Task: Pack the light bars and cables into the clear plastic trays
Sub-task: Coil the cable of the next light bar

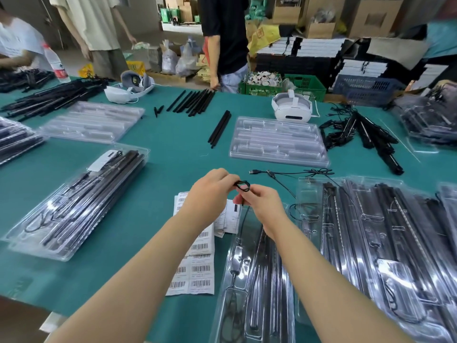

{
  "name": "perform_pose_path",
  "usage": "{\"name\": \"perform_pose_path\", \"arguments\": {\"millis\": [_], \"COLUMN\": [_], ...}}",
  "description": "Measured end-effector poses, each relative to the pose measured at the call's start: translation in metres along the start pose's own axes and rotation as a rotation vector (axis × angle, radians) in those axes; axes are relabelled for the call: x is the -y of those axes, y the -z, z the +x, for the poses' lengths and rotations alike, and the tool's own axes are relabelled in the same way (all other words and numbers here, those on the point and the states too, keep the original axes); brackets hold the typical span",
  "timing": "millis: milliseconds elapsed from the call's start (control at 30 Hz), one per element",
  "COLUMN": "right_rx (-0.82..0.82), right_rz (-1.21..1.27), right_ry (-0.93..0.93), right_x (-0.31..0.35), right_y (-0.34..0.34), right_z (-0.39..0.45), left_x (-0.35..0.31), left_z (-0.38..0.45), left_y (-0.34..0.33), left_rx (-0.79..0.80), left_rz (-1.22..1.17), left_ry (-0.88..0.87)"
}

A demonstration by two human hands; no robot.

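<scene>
My left hand and right hand both pinch a small coiled black cable, fingers curled.

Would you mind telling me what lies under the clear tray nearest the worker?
The nearest clear tray rests on the green table. Its left edge seems to overlap the barcode label sheets; whatever else lies beneath is masked by glare and contents.
</scene>
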State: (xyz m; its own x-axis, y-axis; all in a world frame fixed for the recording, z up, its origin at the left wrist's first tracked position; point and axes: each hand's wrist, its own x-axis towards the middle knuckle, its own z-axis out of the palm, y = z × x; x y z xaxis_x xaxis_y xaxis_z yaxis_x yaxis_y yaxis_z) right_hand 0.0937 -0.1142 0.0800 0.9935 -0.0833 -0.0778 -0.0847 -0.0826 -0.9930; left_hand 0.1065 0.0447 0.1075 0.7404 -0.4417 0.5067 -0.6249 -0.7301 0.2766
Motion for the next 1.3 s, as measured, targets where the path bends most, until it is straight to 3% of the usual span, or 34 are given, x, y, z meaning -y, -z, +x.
{"name": "perform_pose_path", "arguments": {"millis": [133, 400, 533, 700, 833, 933, 1067, 1133, 1200, 1300], "right_rx": [0.003, 0.051, 0.077, 0.077, 0.186, 0.182, 0.088, 0.121, 0.195, 0.23], "right_rz": [0.103, 0.184, 0.118, -0.143, -0.558, -0.607, -0.572, -0.642, -0.739, -0.879], "right_ry": [-0.002, 0.009, 0.02, 0.092, 0.104, 0.125, 0.155, 0.177, 0.211, 0.291], "right_x": [0.005, 0.013, 0.014, 0.013, -0.002, -0.011, -0.012, -0.012, -0.011, -0.013], "right_y": [0.004, 0.008, 0.005, 0.011, 0.01, 0.005, 0.003, 0.005, 0.006, 0.007], "right_z": [0.009, 0.015, 0.018, 0.025, 0.025, 0.026, 0.033, 0.036, 0.038, 0.041], "left_x": [0.004, 0.003, 0.004, 0.016, 0.029, 0.037, 0.043, 0.045, 0.048, 0.049], "left_z": [0.0, 0.005, 0.012, 0.019, 0.022, 0.023, 0.018, 0.017, 0.019, 0.026], "left_y": [-0.01, -0.023, -0.024, -0.021, -0.013, -0.009, -0.006, -0.006, -0.004, -0.001], "left_rx": [0.121, 0.001, -0.016, 0.057, 0.187, 0.25, 0.388, 0.47, 0.459, 0.32], "left_rz": [0.135, 0.071, 0.186, 0.213, 0.35, 0.451, 0.47, 0.446, 0.443, 0.46], "left_ry": [-0.041, 0.0, 0.04, 0.031, 0.109, 0.165, 0.081, 0.102, 0.122, 0.063]}}
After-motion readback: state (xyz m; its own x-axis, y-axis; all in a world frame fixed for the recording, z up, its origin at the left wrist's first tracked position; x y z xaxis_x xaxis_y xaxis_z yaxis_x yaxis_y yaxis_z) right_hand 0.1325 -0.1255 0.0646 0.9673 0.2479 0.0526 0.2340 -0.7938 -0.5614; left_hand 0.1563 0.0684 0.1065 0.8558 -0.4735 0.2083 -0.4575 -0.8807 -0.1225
